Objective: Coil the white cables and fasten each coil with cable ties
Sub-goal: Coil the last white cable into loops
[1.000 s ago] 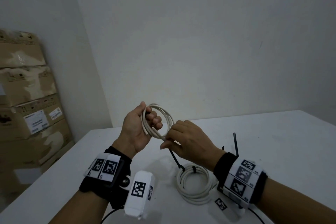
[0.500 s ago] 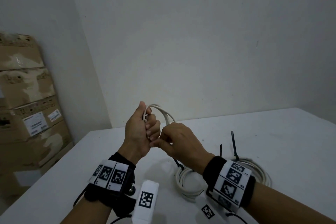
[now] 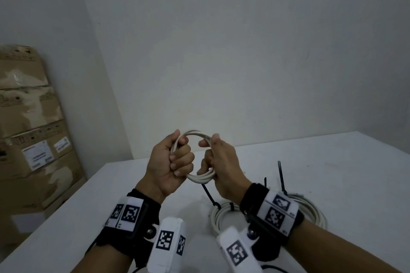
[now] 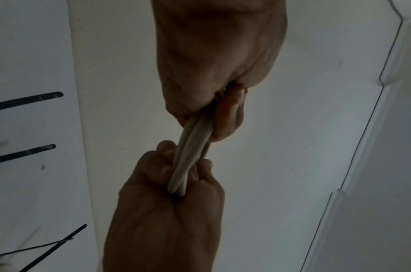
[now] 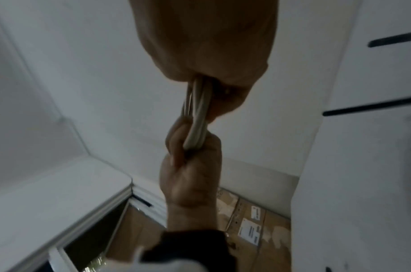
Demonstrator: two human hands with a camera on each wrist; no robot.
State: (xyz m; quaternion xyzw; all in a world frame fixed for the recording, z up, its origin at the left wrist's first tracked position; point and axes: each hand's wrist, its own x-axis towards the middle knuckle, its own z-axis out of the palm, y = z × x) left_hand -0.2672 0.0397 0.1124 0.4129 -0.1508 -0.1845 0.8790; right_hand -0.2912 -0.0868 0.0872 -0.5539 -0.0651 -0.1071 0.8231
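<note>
I hold a small white cable coil (image 3: 199,178) up above the white table (image 3: 343,168), as an open ring between both hands. My left hand (image 3: 178,159) grips its left side in a fist. My right hand (image 3: 211,159) grips its right side, thumb over the strands. In the left wrist view the coil (image 4: 188,156) runs edge-on from my left hand (image 4: 214,95) down to my right hand (image 4: 176,184). The right wrist view shows the coil (image 5: 197,119) between my right hand (image 5: 214,73) and left hand (image 5: 190,162). No tie shows on this coil.
Two coiled white cables (image 3: 218,217) (image 3: 310,208) lie on the table under my right wrist, with black cable ties (image 3: 281,175) (image 3: 209,195) sticking up from them. Stacked cardboard boxes (image 3: 33,139) stand at the left, beyond the table edge. Walls close the back.
My right hand has moved from beside my left fist to the coil's right side. The coil now stands as an open ring between the two hands.
</note>
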